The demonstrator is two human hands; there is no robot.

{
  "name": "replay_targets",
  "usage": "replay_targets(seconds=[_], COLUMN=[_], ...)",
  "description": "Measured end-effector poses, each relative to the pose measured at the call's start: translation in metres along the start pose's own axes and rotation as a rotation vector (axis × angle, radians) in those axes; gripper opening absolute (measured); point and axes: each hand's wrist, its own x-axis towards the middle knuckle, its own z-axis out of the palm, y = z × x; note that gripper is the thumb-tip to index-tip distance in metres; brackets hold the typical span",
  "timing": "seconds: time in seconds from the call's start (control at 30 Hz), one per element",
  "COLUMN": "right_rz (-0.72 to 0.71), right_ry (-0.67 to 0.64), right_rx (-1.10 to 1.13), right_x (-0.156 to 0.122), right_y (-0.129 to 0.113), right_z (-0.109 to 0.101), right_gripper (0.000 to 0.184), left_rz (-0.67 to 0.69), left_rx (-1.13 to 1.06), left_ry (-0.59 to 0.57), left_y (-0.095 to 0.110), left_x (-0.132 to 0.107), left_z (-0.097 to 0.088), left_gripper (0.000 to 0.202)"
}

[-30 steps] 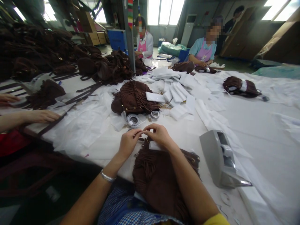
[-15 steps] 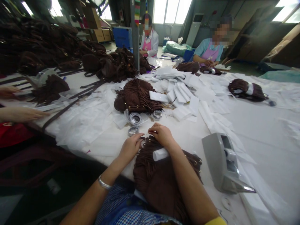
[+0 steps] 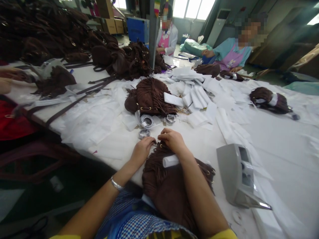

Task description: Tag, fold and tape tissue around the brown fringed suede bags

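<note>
A dark brown fringed bag (image 3: pixel 164 189) with gold eyelets lies on its side at the table's near edge, partly against my apron. At its upper corner my left hand (image 3: pixel 144 149) pinches a small brown bit of the bag's edge. My right hand (image 3: pixel 173 139) is closed on the eyelet rim just beside it, fingertips almost meeting the left ones. Exactly what sits between the fingertips is mostly hidden. A white roll (image 3: pixel 170 161) rests on the bag under my right wrist. Coiled straps in clear wrap (image 3: pixel 147 121) lie just beyond my hands.
A grey tape dispenser (image 3: pixel 235 176) stands to the right. Ahead are another brown fringed bag (image 3: pixel 152 96) and a heap of white foam pieces (image 3: pixel 194 93). Brown bags (image 3: pixel 119 59) pile up at the left. Co-workers (image 3: pixel 234 54) sit across the table; another person's arm (image 3: pixel 15 86) reaches in at left.
The view has shifted slightly. My left fingertips have come a little nearer the right ones at the bag's corner. The neighbour's arm at left has drawn back; the far-right co-worker has raised a hand.
</note>
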Motion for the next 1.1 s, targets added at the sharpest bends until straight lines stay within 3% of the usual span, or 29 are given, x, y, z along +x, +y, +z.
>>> replay_targets(seconds=[0.4, 0.67, 0.9, 1.1], right_rz=[-0.119, -0.137, -0.014, 0.045], right_ry=[-0.025, -0.059, -0.118, -0.170], right_rx=[-0.098, 0.029, -0.030, 0.049], right_x=[0.002, 0.005, 0.005, 0.003], right_y=[-0.004, 0.004, 0.000, -0.009], right_z=[-0.008, -0.002, -0.007, -0.014], right_gripper=[0.032, 0.027, 0.025, 0.028], left_rz=[0.016, -0.018, -0.098, -0.166], left_rx=[-0.028, -0.058, -0.079, -0.101], left_ry=[0.025, 0.026, 0.038, 0.046], left_y=[0.004, 0.004, 0.006, 0.008], left_x=[0.001, 0.005, 0.008, 0.010], left_z=[0.000, -0.002, 0.000, -0.001], left_gripper=[0.020, 0.019, 0.016, 0.017])
